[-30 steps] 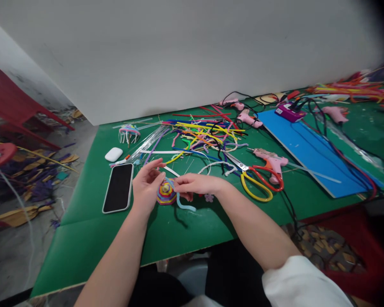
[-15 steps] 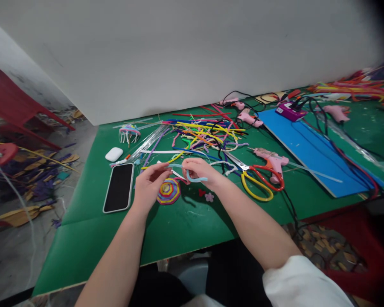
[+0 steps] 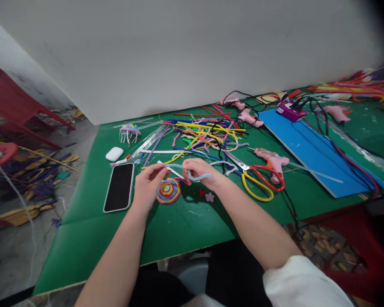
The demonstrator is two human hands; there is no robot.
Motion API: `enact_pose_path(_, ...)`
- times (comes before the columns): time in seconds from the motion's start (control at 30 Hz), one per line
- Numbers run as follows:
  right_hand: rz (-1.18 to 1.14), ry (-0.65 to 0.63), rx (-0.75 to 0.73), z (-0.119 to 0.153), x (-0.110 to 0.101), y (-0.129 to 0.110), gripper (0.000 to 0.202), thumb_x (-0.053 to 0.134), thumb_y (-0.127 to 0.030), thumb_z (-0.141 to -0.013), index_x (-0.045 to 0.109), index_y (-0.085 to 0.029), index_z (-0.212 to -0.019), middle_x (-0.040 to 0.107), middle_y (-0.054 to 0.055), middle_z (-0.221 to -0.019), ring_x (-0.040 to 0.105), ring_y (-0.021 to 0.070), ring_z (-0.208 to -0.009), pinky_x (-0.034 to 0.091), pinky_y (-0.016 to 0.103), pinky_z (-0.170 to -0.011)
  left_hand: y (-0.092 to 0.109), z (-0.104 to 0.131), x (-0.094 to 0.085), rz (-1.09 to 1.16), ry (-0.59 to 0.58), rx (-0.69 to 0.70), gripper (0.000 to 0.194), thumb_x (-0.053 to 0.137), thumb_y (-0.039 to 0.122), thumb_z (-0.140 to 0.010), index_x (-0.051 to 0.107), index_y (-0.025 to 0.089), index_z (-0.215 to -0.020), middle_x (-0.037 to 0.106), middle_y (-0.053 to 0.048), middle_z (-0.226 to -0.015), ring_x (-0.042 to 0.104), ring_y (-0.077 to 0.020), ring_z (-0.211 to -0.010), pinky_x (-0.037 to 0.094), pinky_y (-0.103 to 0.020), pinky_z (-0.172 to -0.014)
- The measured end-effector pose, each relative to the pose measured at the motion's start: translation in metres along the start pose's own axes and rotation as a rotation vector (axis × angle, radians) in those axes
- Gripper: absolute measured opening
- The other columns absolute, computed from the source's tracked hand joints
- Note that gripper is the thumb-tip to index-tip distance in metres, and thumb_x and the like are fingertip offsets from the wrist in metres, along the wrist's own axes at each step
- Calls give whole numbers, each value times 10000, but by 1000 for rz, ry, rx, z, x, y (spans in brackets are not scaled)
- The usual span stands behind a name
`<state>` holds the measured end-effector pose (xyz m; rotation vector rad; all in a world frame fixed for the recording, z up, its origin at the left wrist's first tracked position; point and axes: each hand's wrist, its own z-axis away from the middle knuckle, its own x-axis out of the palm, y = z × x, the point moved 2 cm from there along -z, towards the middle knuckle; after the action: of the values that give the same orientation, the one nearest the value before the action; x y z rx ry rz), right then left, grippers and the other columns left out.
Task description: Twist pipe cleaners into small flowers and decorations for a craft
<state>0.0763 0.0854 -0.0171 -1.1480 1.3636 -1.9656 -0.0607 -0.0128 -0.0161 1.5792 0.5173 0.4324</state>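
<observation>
A light blue pipe cleaner [image 3: 198,177] stretches between my two hands above the green table, its free end curving out past the right hand. My left hand [image 3: 149,181] pinches one end between thumb and fingers. My right hand [image 3: 201,170] is closed around the pipe cleaner further along. Just below the hands lies a round coil [image 3: 168,191] of striped yellow, blue, red and purple. Near the right wrist rest a small pink flower [image 3: 209,196] and a small red piece [image 3: 202,192].
A phone [image 3: 119,187] and white earbud case [image 3: 114,153] lie left. Behind the hands spreads a pile of coloured pipe cleaners [image 3: 208,132]. Scissors [image 3: 259,181] and a pink glue gun [image 3: 273,162] lie right, near a blue board [image 3: 316,153] and a purple power block [image 3: 291,111].
The free end of the light blue pipe cleaner has swung slightly up and to the right. Both hands keep nearly the same place and grip.
</observation>
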Motion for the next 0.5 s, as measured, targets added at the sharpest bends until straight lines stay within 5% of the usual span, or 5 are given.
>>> enact_pose_path(0.5, 219, 66, 70, 0, 1, 1, 166, 477, -225, -726, 501, -167, -572, 501, -49, -459, 471, 73, -395, 374, 194, -419, -2, -2, -2, 227, -118, -262, 289, 742, 394, -606, 656, 143, -721, 632, -5, -586, 586, -99, -547, 465, -217, -556)
